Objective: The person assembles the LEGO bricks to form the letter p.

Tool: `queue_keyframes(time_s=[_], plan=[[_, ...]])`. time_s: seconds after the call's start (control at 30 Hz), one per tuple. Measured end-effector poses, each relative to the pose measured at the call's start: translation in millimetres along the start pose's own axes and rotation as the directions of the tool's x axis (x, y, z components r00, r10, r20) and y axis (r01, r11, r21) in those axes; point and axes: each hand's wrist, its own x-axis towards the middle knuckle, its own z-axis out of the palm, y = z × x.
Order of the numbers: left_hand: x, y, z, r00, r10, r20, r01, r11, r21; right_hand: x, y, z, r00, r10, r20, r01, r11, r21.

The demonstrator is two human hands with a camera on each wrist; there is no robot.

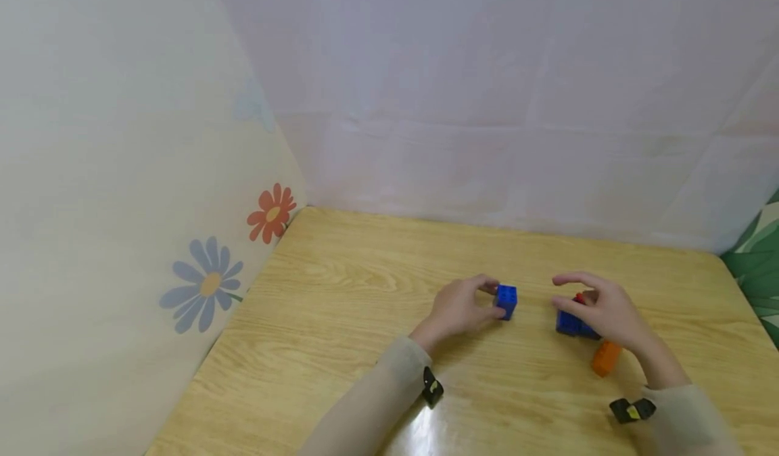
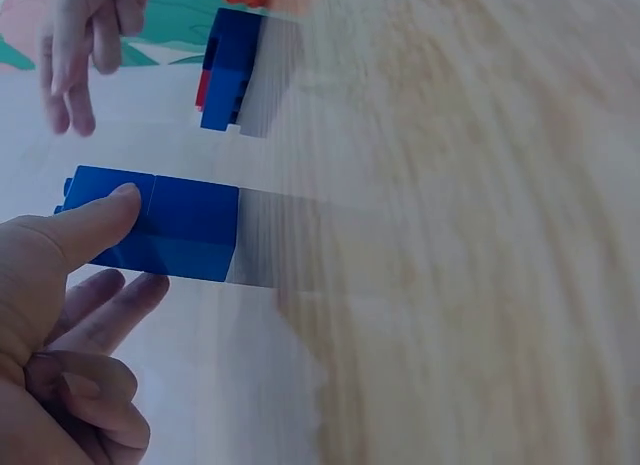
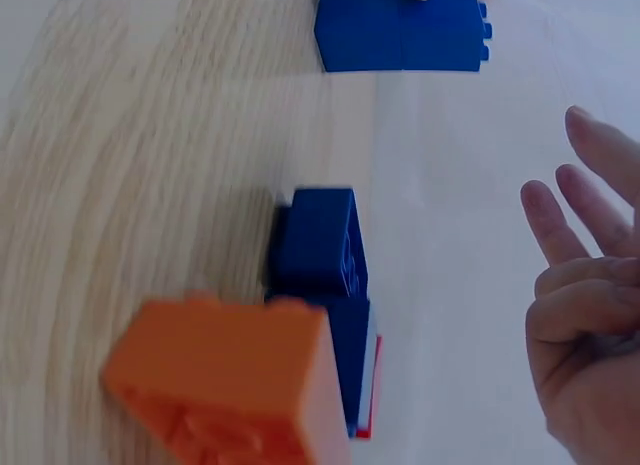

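Left hand (image 1: 455,308) pinched blue stack (image 1: 506,303), two blocks high, upright on desk (image 1: 341,321), thumb on one side. Right hand (image 1: 610,312) held nothing, fingers loosely apart, near blue blocks (image 1: 568,325) with red piece (image 1: 580,298) showing. Orange block (image 1: 605,359) lay just beside those, closer to person. Desk had wood grain. Farther left, wall (image 1: 109,172) bore red flower (image 1: 272,214), blue flower (image 1: 210,285).

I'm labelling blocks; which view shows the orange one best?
Right wrist: the orange block appears largest there, though cropped below. The head view shows it small; left wrist, only a piece at the top edge.
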Motion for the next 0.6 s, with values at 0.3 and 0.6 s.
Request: queue_keyframes(time_s=[0.3,0.6], plan=[[0.2,-1.0,-1.2,0.999,0.013,-0.031,-0.013,1.0,-0.025,-20.4,11,-26,0.996,0.082,0.027,-0.082,0.997,-0.002],[0.1,2.3,-3.6,1.0,0.008,-0.027,-0.007,1.0,0.013,-38.0,40,-43,0.983,0.161,0.084,-0.157,0.986,-0.049]])
